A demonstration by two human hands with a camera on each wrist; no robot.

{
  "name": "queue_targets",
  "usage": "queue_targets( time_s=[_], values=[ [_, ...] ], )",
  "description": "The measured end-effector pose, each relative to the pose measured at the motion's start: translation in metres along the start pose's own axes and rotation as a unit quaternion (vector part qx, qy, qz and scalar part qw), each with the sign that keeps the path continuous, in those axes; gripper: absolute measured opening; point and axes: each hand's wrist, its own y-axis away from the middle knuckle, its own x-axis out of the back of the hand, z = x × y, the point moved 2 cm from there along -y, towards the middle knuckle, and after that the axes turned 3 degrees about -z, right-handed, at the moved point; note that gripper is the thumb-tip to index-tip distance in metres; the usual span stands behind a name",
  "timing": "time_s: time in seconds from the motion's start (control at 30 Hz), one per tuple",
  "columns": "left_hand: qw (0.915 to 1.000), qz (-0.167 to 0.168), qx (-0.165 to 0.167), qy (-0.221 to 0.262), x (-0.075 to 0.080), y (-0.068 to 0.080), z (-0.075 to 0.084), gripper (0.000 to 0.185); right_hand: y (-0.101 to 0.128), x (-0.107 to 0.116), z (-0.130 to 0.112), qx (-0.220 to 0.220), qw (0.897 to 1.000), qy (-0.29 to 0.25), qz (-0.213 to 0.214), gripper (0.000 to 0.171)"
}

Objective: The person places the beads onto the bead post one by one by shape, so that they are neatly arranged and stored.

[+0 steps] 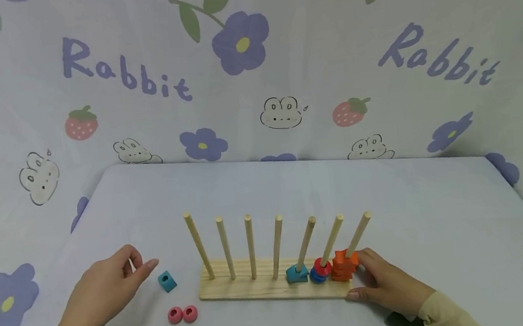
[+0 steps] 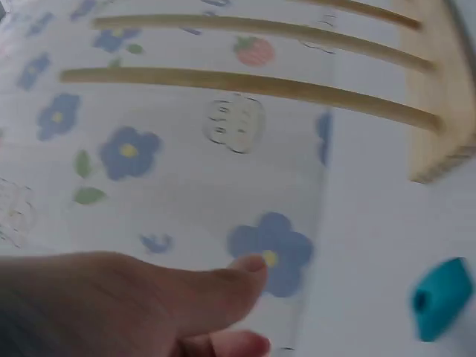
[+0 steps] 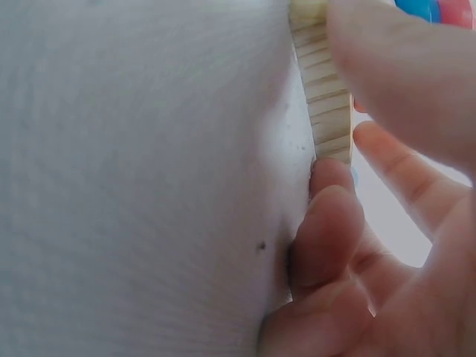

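Observation:
A wooden peg board [image 1: 237, 289] with several upright dowels stands on the table. My right hand [image 1: 386, 283] grips its right end, thumb at the front corner and fingers round the far side; the board's end grain [image 3: 327, 97] shows between them in the right wrist view. Orange pieces [image 1: 343, 266], a red ring [image 1: 322, 267] over blue [image 1: 318, 277], and a teal piece [image 1: 297, 273] sit on the three rightmost dowels. Left of the board, my left hand [image 1: 111, 287] hovers with loosely bent fingers and nothing in them. A loose teal block [image 1: 167, 281] lies just beyond its thumb.
Two pink beads [image 1: 182, 314] lie side by side in front of the teal block. White cloth covers the table [image 1: 255, 190], and a curtain printed with flowers and rabbits [image 1: 304, 29] hangs behind it.

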Motion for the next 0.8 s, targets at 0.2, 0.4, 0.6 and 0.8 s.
queue_targets(
  time_s=[0.2, 0.4, 0.6, 0.8],
  values=[
    [0.9949, -0.070, 0.071, -0.014, -0.047, -0.005, -0.019, 0.051, 0.002, -0.001, 0.002, 0.007, 1.000, 0.002, 0.004, 0.066],
    [0.9923, -0.078, 0.094, -0.023, -0.070, -0.012, -0.016, 0.052, 0.003, -0.001, 0.002, 0.014, 1.000, 0.012, 0.012, 0.066],
    [0.9916, -0.063, 0.112, -0.015, -0.068, -0.014, -0.016, 0.039, 0.002, 0.000, 0.001, 0.005, 1.000, 0.007, 0.004, 0.063],
    [0.9938, 0.074, 0.083, -0.008, -0.040, -0.006, 0.001, 0.037, 0.002, 0.001, 0.001, 0.002, 1.000, 0.005, 0.000, 0.061]
  ],
)
